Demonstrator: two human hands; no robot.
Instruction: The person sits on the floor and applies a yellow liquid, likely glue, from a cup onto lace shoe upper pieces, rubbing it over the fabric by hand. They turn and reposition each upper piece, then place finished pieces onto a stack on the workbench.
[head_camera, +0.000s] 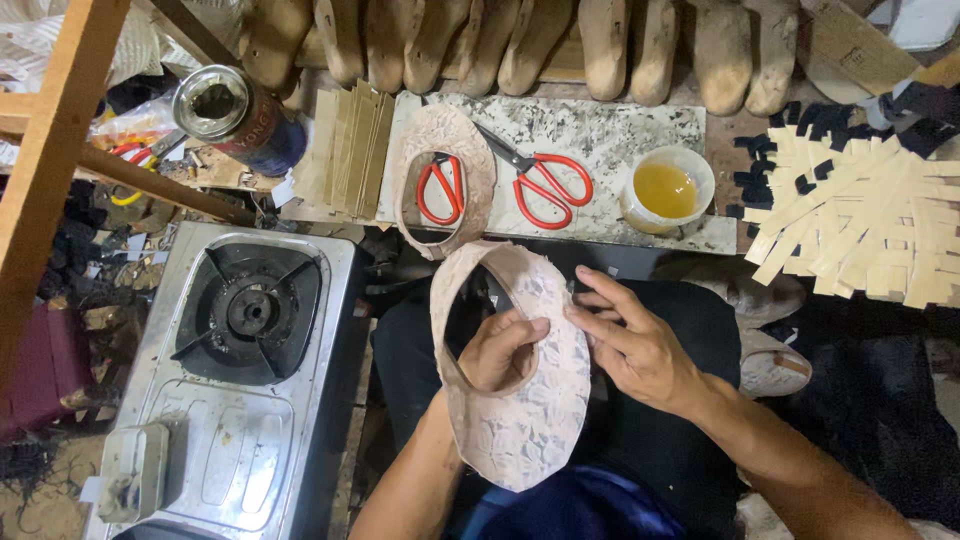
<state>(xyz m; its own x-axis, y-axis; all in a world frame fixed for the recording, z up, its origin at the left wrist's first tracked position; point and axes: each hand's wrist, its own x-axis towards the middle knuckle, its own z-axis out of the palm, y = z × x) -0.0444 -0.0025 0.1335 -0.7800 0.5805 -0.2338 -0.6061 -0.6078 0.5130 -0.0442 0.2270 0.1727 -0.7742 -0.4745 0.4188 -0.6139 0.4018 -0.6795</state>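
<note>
At centre frame, over the lap, the pink lace shoe upper (520, 400) is gripped through its opening by the left hand (497, 350), while the right hand (635, 345), fingers spread flat, presses its edge; firm, even pressure along the rim suits best. Red scissors (540, 180) lie above.

Single view, head-worn. The scene is seen from directly above, looking steeply down onto the lap and the low work slab (600, 130) beyond it. The hands are framed at close range, lower centre. A gas stove (240, 330) is included at left, paper strips (860, 220) at right.
</note>
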